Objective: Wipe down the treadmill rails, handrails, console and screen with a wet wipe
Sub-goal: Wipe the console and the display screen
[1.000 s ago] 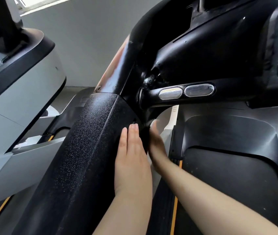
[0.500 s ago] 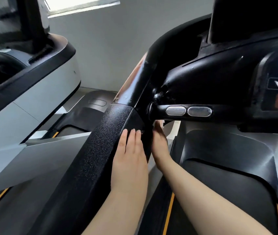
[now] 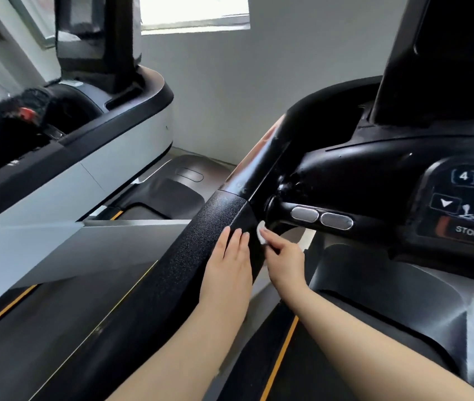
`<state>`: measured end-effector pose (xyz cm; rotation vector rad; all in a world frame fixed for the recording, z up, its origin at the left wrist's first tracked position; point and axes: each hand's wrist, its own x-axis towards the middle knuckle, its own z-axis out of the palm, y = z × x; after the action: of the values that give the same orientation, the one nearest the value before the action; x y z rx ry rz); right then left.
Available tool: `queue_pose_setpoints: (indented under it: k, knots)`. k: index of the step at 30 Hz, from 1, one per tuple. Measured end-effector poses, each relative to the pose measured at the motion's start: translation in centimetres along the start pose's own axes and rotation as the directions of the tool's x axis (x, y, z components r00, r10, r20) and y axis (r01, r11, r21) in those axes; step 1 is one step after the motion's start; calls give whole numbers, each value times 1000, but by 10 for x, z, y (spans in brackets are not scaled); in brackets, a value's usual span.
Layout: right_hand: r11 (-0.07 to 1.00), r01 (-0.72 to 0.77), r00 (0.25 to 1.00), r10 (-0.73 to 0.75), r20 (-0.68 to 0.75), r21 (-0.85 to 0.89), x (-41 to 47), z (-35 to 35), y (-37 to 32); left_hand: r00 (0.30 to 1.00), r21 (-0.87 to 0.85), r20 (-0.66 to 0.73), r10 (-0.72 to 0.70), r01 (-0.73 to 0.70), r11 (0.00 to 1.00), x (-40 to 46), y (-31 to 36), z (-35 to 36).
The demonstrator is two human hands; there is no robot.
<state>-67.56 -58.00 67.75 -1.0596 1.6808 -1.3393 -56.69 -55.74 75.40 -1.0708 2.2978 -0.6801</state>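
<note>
Wiping: right hand (image 3: 283,257) pinches wipe (image 3: 260,236) under handrail (image 3: 311,216)
Left hand (image 3: 230,266): flat on rail (image 3: 172,273)
Left: console (image 3: 467,209), screen above, judged unwiped

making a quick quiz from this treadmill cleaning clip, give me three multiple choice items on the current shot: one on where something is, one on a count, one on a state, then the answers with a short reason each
1. Where does the left hand lie?
A. flat on the textured black handrail
B. on the STOP button
C. on the window sill

2. How many oval silver sensor pads sit on the short bar under the console?
A. one
B. two
C. four

3. What is the right hand doing?
A. hanging idle with nothing in it
B. pinching a white wet wipe against the joint beside the handrail
C. pressing a number key

Answers:
1 A, its straight fingers rest on the handrail's grained cover.
2 B, two pads show side by side.
3 B, the wipe shows white at its fingertips.
</note>
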Motion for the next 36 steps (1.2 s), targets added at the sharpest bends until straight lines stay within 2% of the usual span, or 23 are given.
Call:
queue_pose_setpoints:
  k: [3,6,8,11,12,13,15,18,20,23,26,27,29,31,33,36]
  knots:
    - [988,117,989,-107,98,-99,-6,-29,-24,1000,-60,-5,-13,13,998,-3,-1,-15]
    - [911,335,933,-283,223,-242,3,-74,-54,999,-135,-27,-26,22,991,2,-2,-31]
    - [791,524,838,-410,361,-318,16,-112,-74,1000,-205,-21,-7,2,979,3,0,-45]
    - [477,806,584,-540,606,-351,48,-170,-107,998,-298,-31,-50,39,954,12,4,-55]
    - [373,856,512,-525,680,-357,60,-188,-115,998,-312,-33,-61,47,949,17,6,-57]
    - [286,881,473,-489,733,-377,74,-203,-122,997,-319,-31,-68,55,946,21,7,-61]
    - [138,901,432,-389,814,-412,101,-221,-132,994,-337,-25,-103,89,937,32,12,-69]
    - [-9,924,372,-206,905,-382,139,-218,-128,989,-424,16,-144,137,895,48,25,-73]
    - [-62,943,314,-156,936,-327,159,-203,-118,987,-470,38,-155,155,869,56,34,-72]
    - [-61,959,268,-120,956,-277,181,-174,-99,984,-533,78,-163,179,827,64,43,-66]
    - [-184,965,197,48,979,-185,194,-148,-79,986,-547,97,-134,165,821,72,43,-53]
    - [-248,955,192,102,976,-162,197,-141,-73,987,-554,97,-125,158,818,74,42,-46]
    - [-339,924,254,204,945,-175,201,-133,-66,992,-565,78,-103,129,815,80,37,-35]
    - [-409,904,246,262,933,-123,209,-131,-61,996,-556,66,-60,87,826,85,27,-28]
    - [-427,902,174,224,959,-63,216,-132,-55,1000,-553,18,-24,30,832,92,21,-22]
    - [-520,848,57,285,957,105,221,-125,-51,999,-563,-24,28,-37,826,95,15,-16]
